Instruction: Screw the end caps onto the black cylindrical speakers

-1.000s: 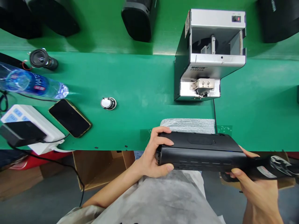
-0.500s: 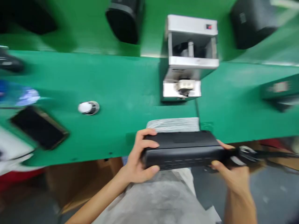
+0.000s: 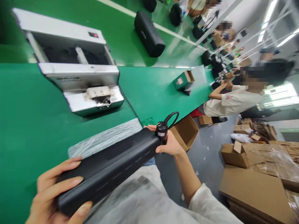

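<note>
A long black case lies tilted across the front edge of the green table, its right end farther from me. My left hand is closed round the near left end, fingers on top and thumb on the front side. At the far right end my right hand grips the case, with the thumb in front and fingertips showing behind. A black cylindrical plug with a looped cable stands at that end, against my right hand; whether it is joined to the case is hidden. A whitish foam wrap lies just behind the case.
A silver benchtop machine with a red switch stands on the table behind the case. Farther right are a small green box and a black speaker-shaped unit. Cardboard boxes cover floor at right; a co-worker sits beyond.
The view has swung to the right, bringing the co-worker and cardboard into sight. The case now slants, and the plug with its cable stands upright at its right end. Both hands keep their hold.
</note>
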Available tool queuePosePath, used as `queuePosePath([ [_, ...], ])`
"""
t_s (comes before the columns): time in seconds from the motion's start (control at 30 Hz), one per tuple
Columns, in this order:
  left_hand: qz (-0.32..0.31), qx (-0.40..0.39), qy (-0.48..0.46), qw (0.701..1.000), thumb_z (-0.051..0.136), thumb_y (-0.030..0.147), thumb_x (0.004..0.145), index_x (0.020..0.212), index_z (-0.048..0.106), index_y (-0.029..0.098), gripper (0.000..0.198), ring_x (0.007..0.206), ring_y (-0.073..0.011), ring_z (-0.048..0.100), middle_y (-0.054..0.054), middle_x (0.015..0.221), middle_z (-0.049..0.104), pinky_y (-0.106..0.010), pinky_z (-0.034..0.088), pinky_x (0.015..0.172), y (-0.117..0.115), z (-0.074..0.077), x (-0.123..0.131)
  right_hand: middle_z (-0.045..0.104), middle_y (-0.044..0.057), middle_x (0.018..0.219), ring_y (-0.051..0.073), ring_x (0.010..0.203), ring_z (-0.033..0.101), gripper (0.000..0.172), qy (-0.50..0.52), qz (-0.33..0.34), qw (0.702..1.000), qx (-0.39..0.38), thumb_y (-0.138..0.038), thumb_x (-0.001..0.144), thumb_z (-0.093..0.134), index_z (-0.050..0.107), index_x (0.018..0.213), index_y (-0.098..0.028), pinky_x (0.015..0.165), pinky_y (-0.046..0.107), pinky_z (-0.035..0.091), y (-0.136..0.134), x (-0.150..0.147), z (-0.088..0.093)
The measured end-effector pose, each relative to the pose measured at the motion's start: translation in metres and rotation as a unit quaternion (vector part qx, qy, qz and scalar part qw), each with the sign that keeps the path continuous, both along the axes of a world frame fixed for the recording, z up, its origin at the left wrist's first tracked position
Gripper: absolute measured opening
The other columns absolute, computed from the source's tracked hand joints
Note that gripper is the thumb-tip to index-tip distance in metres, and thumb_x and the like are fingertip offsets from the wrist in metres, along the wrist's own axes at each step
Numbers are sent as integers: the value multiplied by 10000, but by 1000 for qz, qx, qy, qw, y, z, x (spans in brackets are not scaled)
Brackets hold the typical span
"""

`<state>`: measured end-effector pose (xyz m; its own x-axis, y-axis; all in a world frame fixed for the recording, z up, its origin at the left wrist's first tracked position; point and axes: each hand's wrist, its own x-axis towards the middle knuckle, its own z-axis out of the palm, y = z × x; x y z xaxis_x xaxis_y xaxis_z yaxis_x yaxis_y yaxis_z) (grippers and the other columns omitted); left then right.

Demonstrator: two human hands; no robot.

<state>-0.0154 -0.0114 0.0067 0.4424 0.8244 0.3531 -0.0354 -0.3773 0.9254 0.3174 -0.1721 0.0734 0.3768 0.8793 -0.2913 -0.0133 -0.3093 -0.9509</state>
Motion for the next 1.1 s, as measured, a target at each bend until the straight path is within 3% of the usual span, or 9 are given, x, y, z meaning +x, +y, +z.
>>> queuePosePath([
  [0.1,-26,43,13,999,821,281,651,1168,757,390,533,1172,-481,743,-71,1274,739,-819,621,971,1,6,0,695,153,1588,404,1506,644,1107,37,2,999,-6,-701,566,1090,723,1509,-253,1304,530,496,-5,4,-8],
  [0.2,-44,62,21,997,777,245,675,1166,702,336,506,1222,-439,730,-83,1285,699,-755,629,1021,0,8,-2,678,136,1608,403,1478,654,1086,49,4,999,-9,-657,592,1093,707,1532,-273,1262,524,530,-10,4,-12],
  [0.37,-52,67,43,995,785,284,742,1231,660,310,506,1297,-448,702,-137,1443,669,-730,611,1045,-5,15,-1,700,120,1562,386,1462,649,1079,44,11,999,-12,-617,577,1107,712,1521,-277,1225,490,550,-13,2,-12],
  [0.5,-61,72,43,995,795,374,900,1285,657,299,416,1311,-445,724,-169,1532,647,-702,620,1040,-6,16,-2,702,121,1551,374,1462,645,1128,42,8,999,-13,-675,570,1095,686,1541,-274,1231,476,542,-13,1,-14],
  [0.67,-58,44,43,996,666,545,1070,1339,682,328,346,1369,-432,697,-151,1548,646,-736,591,1105,-8,10,-7,722,128,1507,380,1428,668,1180,37,-1,999,-14,-733,528,1090,691,1535,-266,1214,483,557,-9,-1,-16],
  [0.9,-47,48,51,996,752,563,1015,1283,689,334,358,1270,-422,723,-126,1383,694,-742,616,1061,-8,20,-2,752,125,1462,383,1404,691,1144,37,-12,999,-14,-790,557,1052,722,1520,-267,1196,479,574,-9,-4,-13],
  [1.1,-53,33,50,997,855,499,929,1281,660,320,440,1296,-433,699,-134,1379,660,-727,615,1055,-9,23,2,742,117,1504,385,1418,697,1104,31,-23,999,-12,-772,588,1049,727,1526,-286,1195,471,586,-13,-3,-15],
])
